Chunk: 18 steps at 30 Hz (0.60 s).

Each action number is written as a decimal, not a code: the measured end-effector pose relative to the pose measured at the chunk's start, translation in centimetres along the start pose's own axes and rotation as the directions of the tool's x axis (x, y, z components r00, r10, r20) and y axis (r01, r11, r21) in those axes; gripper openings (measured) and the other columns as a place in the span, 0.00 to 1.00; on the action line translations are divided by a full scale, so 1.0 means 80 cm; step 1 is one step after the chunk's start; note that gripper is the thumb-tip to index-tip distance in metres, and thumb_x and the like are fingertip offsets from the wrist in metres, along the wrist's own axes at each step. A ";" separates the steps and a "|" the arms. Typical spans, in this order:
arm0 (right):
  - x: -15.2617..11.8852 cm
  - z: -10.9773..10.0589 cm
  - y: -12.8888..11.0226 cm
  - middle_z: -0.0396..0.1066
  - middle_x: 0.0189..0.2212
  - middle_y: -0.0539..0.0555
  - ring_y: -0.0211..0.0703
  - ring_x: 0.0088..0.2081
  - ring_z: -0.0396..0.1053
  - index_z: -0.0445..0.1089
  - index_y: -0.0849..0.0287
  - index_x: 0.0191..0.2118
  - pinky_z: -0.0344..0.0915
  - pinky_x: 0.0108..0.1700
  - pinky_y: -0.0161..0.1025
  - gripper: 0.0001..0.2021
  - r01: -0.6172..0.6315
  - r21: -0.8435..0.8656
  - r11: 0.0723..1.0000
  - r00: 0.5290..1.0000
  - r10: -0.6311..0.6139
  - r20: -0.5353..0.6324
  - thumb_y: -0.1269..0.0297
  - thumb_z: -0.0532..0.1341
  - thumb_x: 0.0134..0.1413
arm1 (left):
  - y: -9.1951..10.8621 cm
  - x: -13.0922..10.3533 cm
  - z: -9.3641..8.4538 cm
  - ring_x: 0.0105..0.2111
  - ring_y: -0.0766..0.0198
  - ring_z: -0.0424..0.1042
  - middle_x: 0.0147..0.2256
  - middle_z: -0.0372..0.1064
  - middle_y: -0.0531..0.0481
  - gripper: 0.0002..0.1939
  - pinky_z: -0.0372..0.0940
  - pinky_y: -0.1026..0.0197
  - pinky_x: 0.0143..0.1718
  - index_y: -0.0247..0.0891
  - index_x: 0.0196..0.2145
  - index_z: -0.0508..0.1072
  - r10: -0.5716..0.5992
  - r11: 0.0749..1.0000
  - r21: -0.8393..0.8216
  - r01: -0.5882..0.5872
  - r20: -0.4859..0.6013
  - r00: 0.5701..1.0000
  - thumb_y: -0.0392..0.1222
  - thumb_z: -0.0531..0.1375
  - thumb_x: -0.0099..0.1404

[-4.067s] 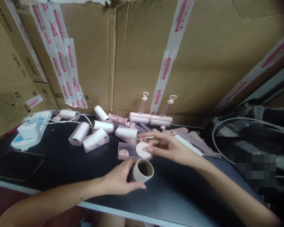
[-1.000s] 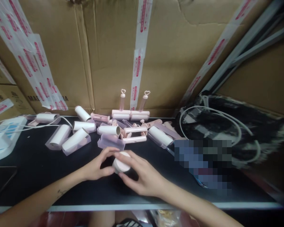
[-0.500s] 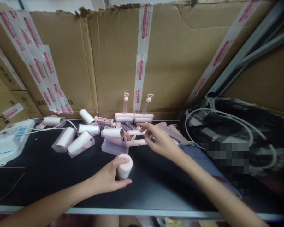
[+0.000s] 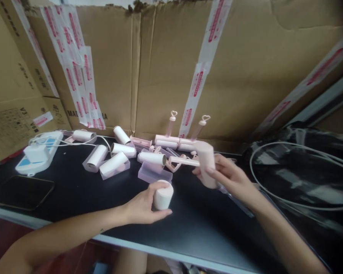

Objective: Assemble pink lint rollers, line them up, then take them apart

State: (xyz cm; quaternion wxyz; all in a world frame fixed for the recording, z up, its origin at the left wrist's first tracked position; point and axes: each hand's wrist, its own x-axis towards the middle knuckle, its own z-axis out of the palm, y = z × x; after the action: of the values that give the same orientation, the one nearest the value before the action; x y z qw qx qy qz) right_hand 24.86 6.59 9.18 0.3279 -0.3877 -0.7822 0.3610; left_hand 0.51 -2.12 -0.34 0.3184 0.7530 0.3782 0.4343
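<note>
Tube (image 4: 163,199), white with a pale flat end facing up, sits clasped in the curled left hand (image 4: 144,201) over the black tabletop (image 4: 194,228). The right hand (image 4: 230,177) grips a pale pink cylinder (image 4: 205,158), held slightly tilted to the right of a lilac box (image 4: 150,174).

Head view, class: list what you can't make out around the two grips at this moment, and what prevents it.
All in the head view:
White cylinder: inside, hidden by its closed top; left side, hidden by the left grip.
Pale pink cylinder: fine detail, blurred; lower right side, covered by the right grip.
Right arm: upper part, cut off by the bottom edge.
Tape: print, too small.
</note>
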 end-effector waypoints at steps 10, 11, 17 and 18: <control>-0.022 0.099 -0.011 0.54 0.21 0.43 0.30 0.17 0.51 0.59 0.53 0.39 0.51 0.16 0.28 0.12 -0.320 0.730 0.605 0.947 0.235 0.220 0.52 0.59 0.55 | 0.014 0.012 -0.005 0.26 0.63 0.70 0.30 0.66 0.53 0.39 0.67 0.59 0.28 0.43 0.53 0.42 -0.255 0.737 -0.655 0.168 -0.039 0.966 0.37 0.64 0.53; -0.021 0.103 -0.009 0.56 0.23 0.44 0.31 0.19 0.54 0.60 0.54 0.38 0.55 0.18 0.28 0.12 -0.290 0.749 0.595 0.953 0.247 0.173 0.52 0.58 0.56 | 0.018 0.013 -0.004 0.26 0.63 0.70 0.30 0.66 0.53 0.40 0.67 0.59 0.28 0.43 0.54 0.40 -0.259 0.727 -0.664 0.175 -0.029 0.966 0.38 0.63 0.53; -0.030 0.101 -0.009 0.58 0.21 0.45 0.32 0.19 0.55 0.61 0.56 0.35 0.56 0.18 0.29 0.17 -0.374 0.633 0.677 0.923 0.339 0.182 0.45 0.55 0.55 | 0.035 0.029 0.007 0.30 0.63 0.69 0.35 0.64 0.50 0.40 0.66 0.58 0.33 0.40 0.54 0.45 -0.331 0.810 -0.504 0.300 0.030 0.943 0.34 0.64 0.50; -0.033 0.100 -0.010 0.59 0.22 0.45 0.33 0.19 0.57 0.62 0.55 0.39 0.58 0.19 0.30 0.18 -0.375 0.589 0.716 0.925 0.334 0.184 0.44 0.55 0.55 | 0.036 0.032 0.010 0.32 0.62 0.68 0.37 0.64 0.48 0.37 0.66 0.58 0.34 0.39 0.52 0.49 -0.326 0.827 -0.475 0.300 0.028 0.945 0.34 0.64 0.49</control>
State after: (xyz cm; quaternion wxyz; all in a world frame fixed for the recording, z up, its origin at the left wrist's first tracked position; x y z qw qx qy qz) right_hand 19.49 1.50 5.04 0.3350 -0.3906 -0.5432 0.6634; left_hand 2.93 -1.52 2.68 0.5488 0.5678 0.3874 0.4757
